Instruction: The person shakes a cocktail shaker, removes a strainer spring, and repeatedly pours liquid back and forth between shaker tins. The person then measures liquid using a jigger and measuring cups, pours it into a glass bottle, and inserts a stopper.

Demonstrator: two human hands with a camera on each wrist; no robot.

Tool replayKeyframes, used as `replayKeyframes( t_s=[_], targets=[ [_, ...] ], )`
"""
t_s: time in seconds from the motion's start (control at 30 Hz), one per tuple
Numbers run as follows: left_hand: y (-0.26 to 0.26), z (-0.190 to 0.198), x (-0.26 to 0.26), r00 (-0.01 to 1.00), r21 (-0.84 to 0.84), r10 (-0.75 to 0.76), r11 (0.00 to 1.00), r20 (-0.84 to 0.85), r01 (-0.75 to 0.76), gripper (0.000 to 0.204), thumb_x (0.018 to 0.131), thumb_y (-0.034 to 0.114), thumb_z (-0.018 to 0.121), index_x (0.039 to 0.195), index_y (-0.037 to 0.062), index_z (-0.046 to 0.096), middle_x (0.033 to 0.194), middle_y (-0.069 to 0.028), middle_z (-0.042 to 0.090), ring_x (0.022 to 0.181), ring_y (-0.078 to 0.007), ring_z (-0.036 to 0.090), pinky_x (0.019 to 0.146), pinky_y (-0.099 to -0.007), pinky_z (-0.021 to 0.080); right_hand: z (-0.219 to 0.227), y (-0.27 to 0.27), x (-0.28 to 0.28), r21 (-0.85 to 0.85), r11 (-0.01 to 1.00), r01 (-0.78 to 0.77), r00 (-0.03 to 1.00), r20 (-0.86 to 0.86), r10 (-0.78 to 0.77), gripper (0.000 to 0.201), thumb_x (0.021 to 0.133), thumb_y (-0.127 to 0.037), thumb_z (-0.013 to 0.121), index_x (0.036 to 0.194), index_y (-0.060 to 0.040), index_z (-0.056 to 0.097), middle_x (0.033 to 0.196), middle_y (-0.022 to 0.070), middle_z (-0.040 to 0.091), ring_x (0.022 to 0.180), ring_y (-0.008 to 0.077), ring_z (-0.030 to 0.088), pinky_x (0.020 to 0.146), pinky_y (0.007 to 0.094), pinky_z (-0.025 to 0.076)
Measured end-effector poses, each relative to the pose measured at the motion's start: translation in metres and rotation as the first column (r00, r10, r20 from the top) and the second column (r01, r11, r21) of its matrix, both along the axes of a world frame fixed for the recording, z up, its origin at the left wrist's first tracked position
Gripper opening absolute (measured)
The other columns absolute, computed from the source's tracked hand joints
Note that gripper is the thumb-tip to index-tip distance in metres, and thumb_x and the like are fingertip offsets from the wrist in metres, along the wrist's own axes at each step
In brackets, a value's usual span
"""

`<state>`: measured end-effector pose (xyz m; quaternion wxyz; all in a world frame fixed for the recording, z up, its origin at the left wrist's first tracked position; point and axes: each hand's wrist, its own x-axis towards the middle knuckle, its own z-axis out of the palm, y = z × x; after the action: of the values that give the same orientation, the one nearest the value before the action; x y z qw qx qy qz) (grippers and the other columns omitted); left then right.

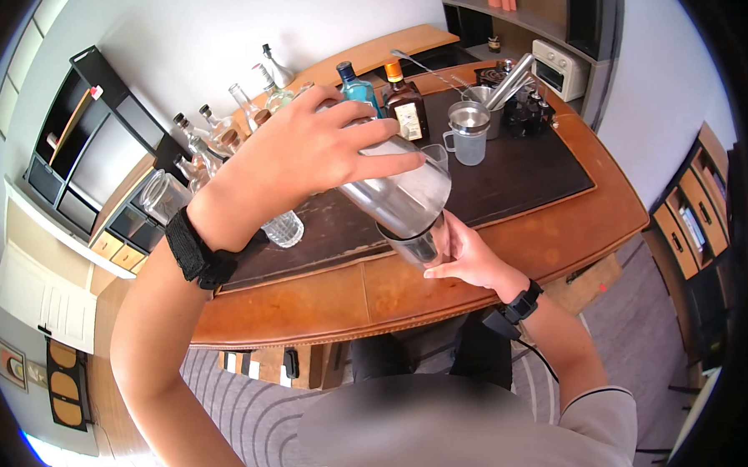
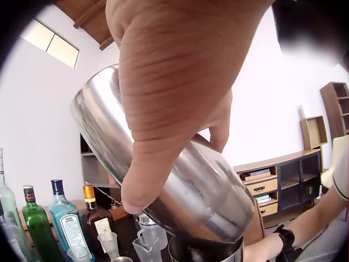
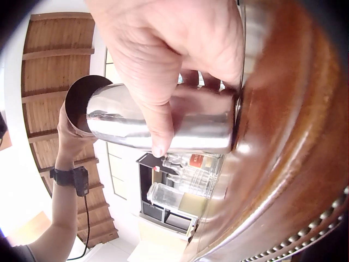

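My left hand (image 1: 324, 148) grips a steel shaker tin (image 1: 401, 190) from above, fingers wrapped round its side. That tin is tilted, its mouth down at the rim of a second, smaller shaker tin (image 1: 416, 247). My right hand (image 1: 474, 258) holds the smaller tin, with the thumb (image 3: 160, 134) along its wall. In the right wrist view the smaller tin's base is right at the leather desktop (image 3: 283, 125). The dark inside of the smaller tin (image 2: 204, 252) shows in the left wrist view, but what it contains is hidden.
Behind the tins stand a blue bottle (image 1: 358, 88), a brown bottle with an orange cap (image 1: 407, 107) and several clear bottles. A cut-glass tumbler (image 1: 284, 229) is left of the tins. Rightward are a plastic measuring cup (image 1: 470, 148) and a small oven (image 1: 560, 68).
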<state>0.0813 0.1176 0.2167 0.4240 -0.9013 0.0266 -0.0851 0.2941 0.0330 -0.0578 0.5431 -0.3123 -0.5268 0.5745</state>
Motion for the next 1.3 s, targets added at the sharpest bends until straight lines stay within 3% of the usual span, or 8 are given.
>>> replayKeyframes(
  t_s=[0.1,0.17,0.27,0.37,0.5,0.7,1.03,1.3],
  targets=[
    [0.008,-0.013,-0.006,0.998,-0.076,0.002,0.997,0.060,0.003,0.071,0.074,0.006,0.071,0.136,0.0381,0.058,0.121,0.0034,0.066,0.107,-0.0184,0.065,0.092,-0.0368,0.050,-0.005,0.002,0.001,0.014,1.000,0.000,1.000,0.014,0.000,0.113,0.073,0.006,0.085,0.159,0.0020,0.013,0.157,0.0133,0.035,0.144,0.0196,0.036,0.118,0.0363,0.033],
    [0.007,-0.016,-0.012,0.995,-0.285,0.094,0.955,0.046,-0.077,0.084,0.063,0.006,0.080,0.138,0.0370,0.057,0.126,0.0020,0.065,0.110,-0.0202,0.064,0.093,-0.0389,0.049,-0.003,0.001,0.000,0.021,1.000,-0.005,1.000,-0.011,0.006,0.113,0.072,0.006,0.085,0.159,0.0018,0.013,0.158,0.0134,0.035,0.145,0.0195,0.035,0.118,0.0364,0.032],
    [0.005,-0.017,-0.021,0.986,-0.322,0.165,0.934,0.012,-0.153,0.093,0.056,0.007,0.084,0.140,0.0357,0.055,0.131,0.0014,0.063,0.114,-0.0212,0.062,0.093,-0.0398,0.049,-0.004,0.000,0.000,0.022,1.000,-0.014,0.999,-0.041,0.015,0.115,0.071,0.006,0.086,0.159,0.0013,0.012,0.158,0.0130,0.034,0.145,0.0194,0.035,0.119,0.0365,0.031],
    [0.013,-0.018,-0.029,0.992,-0.158,0.111,0.982,0.060,-0.101,0.095,0.056,0.004,0.084,0.140,0.0344,0.054,0.134,0.0019,0.062,0.117,-0.0214,0.061,0.094,-0.0400,0.049,-0.005,0.002,0.001,0.011,1.000,-0.009,1.000,-0.003,0.009,0.116,0.071,0.008,0.086,0.160,0.0007,0.012,0.159,0.0123,0.033,0.146,0.0193,0.034,0.119,0.0365,0.031],
    [0.019,-0.010,-0.029,0.993,-0.112,0.064,0.992,0.097,-0.053,0.098,0.053,0.001,0.084,0.141,0.0333,0.054,0.134,0.0021,0.062,0.117,-0.0215,0.060,0.096,-0.0406,0.049,-0.006,0.001,0.001,-0.002,1.000,-0.010,1.000,0.002,0.010,0.115,0.072,0.008,0.084,0.160,0.0002,0.011,0.159,0.0117,0.032,0.146,0.0197,0.034,0.119,0.0364,0.032],
    [0.009,-0.013,-0.019,0.992,-0.415,0.105,0.908,0.075,-0.065,0.103,0.053,0.000,0.086,0.144,0.0340,0.052,0.135,0.0018,0.060,0.118,-0.0230,0.060,0.097,-0.0413,0.047,-0.003,-0.002,-0.001,-0.001,1.000,-0.012,0.999,-0.052,0.012,0.114,0.072,0.009,0.084,0.160,-0.0006,0.011,0.158,0.0103,0.033,0.145,0.0202,0.035,0.117,0.0372,0.034],
    [0.018,-0.013,-0.034,0.985,-0.344,0.158,0.931,0.067,-0.126,0.101,0.052,0.000,0.087,0.143,0.0318,0.054,0.135,0.0008,0.060,0.116,-0.0250,0.059,0.097,-0.0419,0.045,-0.001,-0.002,0.000,0.021,1.000,-0.013,1.000,-0.011,0.013,0.114,0.072,0.009,0.084,0.161,-0.0041,0.014,0.157,0.0084,0.035,0.144,0.0194,0.036,0.117,0.0381,0.036],
    [0.014,-0.022,-0.024,0.987,-0.539,0.137,0.839,0.081,-0.072,0.102,0.053,0.001,0.087,0.144,0.0311,0.053,0.137,-0.0004,0.060,0.115,-0.0256,0.059,0.099,-0.0437,0.044,-0.007,0.000,-0.001,0.020,1.000,-0.005,0.998,-0.060,0.006,0.114,0.071,0.009,0.084,0.160,-0.0042,0.014,0.155,0.0082,0.038,0.143,0.0190,0.038,0.115,0.0372,0.038]
  ],
)
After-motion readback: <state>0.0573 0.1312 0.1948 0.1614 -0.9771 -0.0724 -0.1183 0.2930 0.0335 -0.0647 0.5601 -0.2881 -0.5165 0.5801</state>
